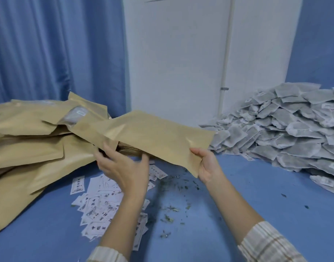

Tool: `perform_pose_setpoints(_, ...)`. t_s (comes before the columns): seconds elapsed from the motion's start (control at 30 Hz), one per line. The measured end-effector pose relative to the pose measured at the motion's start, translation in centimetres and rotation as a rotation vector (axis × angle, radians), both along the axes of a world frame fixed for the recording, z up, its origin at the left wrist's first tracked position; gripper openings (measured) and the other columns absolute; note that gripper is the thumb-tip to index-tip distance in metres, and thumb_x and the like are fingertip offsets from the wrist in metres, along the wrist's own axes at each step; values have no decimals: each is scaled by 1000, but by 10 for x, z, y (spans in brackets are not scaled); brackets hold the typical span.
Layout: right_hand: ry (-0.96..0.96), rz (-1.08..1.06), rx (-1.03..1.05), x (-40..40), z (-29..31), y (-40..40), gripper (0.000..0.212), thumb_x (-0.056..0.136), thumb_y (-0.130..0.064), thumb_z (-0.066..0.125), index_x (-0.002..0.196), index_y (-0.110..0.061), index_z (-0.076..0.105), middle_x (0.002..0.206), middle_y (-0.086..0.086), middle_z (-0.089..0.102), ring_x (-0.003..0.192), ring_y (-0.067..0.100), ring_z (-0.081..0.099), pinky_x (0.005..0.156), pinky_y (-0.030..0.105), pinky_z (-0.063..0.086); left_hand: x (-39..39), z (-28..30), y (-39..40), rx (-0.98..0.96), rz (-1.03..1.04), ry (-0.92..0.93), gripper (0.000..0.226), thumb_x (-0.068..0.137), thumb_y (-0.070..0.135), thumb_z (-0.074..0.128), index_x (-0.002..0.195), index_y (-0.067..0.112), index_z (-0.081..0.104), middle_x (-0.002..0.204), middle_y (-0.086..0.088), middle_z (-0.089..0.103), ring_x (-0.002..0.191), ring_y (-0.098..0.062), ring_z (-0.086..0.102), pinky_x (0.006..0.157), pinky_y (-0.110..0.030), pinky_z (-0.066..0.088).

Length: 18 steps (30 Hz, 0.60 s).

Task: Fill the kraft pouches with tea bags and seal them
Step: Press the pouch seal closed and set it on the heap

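A flat kraft pouch (158, 137) is held up above the blue table, tilted down to the right. My right hand (209, 165) grips its near right corner. My left hand (122, 165) is under its left part, fingers spread against the edge of a stack of pouches beneath it. A large heap of kraft pouches (35, 140) lies at the left; one shows a clear window. A big pile of grey tea bags (294, 129) sits at the right, apart from both hands.
Several small white printed paper labels (98, 205) are scattered on the blue table (256, 195) below my left arm. Loose tea leaf crumbs (170, 210) lie in the middle. A blue curtain and a white wall stand behind.
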State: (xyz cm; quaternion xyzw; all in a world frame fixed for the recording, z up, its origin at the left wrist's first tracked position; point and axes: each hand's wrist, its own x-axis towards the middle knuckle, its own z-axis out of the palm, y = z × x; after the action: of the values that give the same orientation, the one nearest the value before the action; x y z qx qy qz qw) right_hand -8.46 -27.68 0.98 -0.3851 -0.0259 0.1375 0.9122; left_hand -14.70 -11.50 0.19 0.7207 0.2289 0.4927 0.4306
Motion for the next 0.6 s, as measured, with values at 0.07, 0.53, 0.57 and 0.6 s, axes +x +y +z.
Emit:
perform_pose_setpoints(0.07, 0, 23, 47, 1, -6, 27, 18, 91, 0, 41, 101, -1, 56, 93, 14, 64, 77, 26, 65, 74, 38, 55, -6, -8, 21, -457, -180, -30, 88, 77, 31, 76, 144, 8, 25, 148, -13, 27, 129, -26, 35, 102, -35, 34)
perform_pose_setpoints(0.53, -314, 448, -506, 2, 76, 354, 88, 79, -63, 58, 146, -19, 24, 129, 6, 53, 104, 23, 62, 89, 30, 50, 20, 16, 200, -667, -530, -148, 25, 97, 6, 38, 104, 18, 59, 59, 8, 68, 48, -4, 63, 41, -19, 46)
perform_pose_setpoints(0.57, -334, 406, -555, 12, 64, 354, 80, 81, -59, 58, 143, -18, 30, 124, 8, 58, 101, 24, 64, 85, 30, 51, 25, 11, 203, -657, -540, -112, 27, 96, 3, 37, 99, 16, 60, 58, 6, 68, 47, -5, 62, 41, -20, 47)
perform_pose_setpoints(0.6, -360, 350, -606, 25, 50, 349, 74, 83, -54, 57, 141, -17, 33, 119, 8, 60, 102, 25, 64, 88, 35, 51, 34, 5, 203, -657, -549, -70, 29, 95, -1, 36, 93, 14, 61, 58, 2, 68, 47, -7, 63, 42, -21, 48)
